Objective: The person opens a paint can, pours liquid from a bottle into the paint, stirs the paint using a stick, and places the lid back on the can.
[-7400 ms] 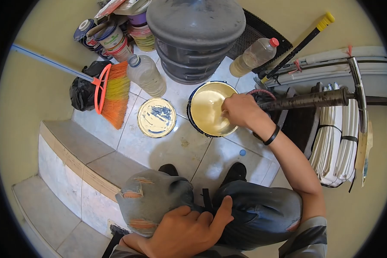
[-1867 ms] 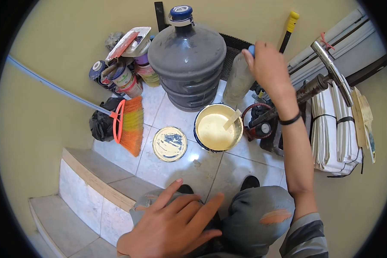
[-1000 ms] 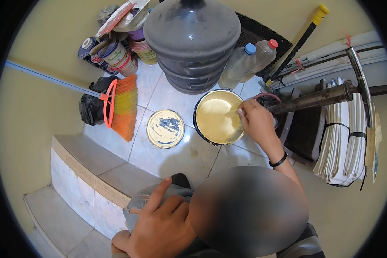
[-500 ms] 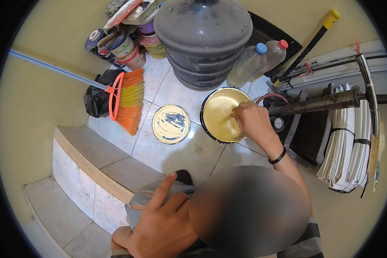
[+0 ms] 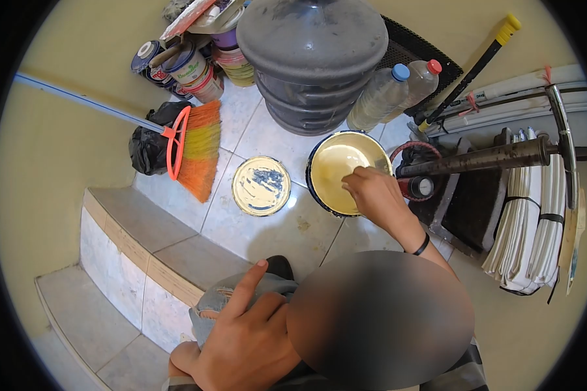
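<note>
My right hand [image 5: 376, 197] is over the front right part of a paint bucket [image 5: 312, 176], its fingers closed round a pale stick that they now hide. Cream paint [image 5: 332, 166] fills part of the bucket. My left hand [image 5: 251, 332] rests by my knee, holding nothing, with the index finger stretched out and the others loosely bent. To the left of the bucket, the paint-smeared lid [image 5: 261, 186] lies on the tiles. Behind the bucket stand a blue-capped bottle [image 5: 378, 98] and a red-capped bottle [image 5: 421, 86]. A blurred oval covers the lower middle.
A large grey water jug [image 5: 310, 49] stands behind the bucket. At the left are a broom [image 5: 200, 153], a black bag [image 5: 148, 150], paint cans [image 5: 192, 68] and tiled steps [image 5: 156, 215]. A pump [image 5: 482, 158] and folded white sacks [image 5: 518, 225] are at the right.
My right hand left the blue-capped bottle, which now stands by the red-capped one, and took the stick in the bucket. Since then it has shifted slightly towards me. The view has tilted and shifted.
</note>
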The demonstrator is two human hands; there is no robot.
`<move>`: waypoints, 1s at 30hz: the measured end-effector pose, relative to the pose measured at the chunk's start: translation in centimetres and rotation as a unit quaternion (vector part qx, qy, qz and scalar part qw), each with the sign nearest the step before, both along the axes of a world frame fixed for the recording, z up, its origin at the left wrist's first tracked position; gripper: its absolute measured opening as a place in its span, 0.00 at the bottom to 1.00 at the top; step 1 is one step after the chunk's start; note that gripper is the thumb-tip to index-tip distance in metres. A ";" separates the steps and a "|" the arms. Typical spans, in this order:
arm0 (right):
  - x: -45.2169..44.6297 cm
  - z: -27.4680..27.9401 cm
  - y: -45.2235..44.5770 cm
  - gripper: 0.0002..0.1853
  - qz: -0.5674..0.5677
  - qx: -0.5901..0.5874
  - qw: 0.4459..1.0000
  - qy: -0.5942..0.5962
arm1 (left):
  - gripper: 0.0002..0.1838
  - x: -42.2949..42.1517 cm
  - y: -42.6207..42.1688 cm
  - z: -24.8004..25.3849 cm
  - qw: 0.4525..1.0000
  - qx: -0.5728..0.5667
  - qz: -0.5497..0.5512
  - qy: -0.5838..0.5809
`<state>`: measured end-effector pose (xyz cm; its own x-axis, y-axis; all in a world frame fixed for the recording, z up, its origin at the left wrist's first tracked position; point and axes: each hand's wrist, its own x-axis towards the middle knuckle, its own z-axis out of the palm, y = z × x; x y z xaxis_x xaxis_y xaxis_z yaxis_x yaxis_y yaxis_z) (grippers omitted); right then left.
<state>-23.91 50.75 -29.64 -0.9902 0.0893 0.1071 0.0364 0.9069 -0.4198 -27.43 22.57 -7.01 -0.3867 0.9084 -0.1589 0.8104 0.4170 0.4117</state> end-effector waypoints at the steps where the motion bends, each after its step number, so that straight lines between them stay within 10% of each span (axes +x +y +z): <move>1: 0.6 0.4 0.0 0.05 0.017 -0.012 1.000 -0.016 | 0.28 0.0 0.0 0.0 1.000 -0.001 -0.003 0.004; 30: 3.4 2.8 2.5 0.05 0.020 0.093 0.990 -0.100 | 0.27 -0.4 0.2 -0.5 0.999 -0.002 -0.027 0.044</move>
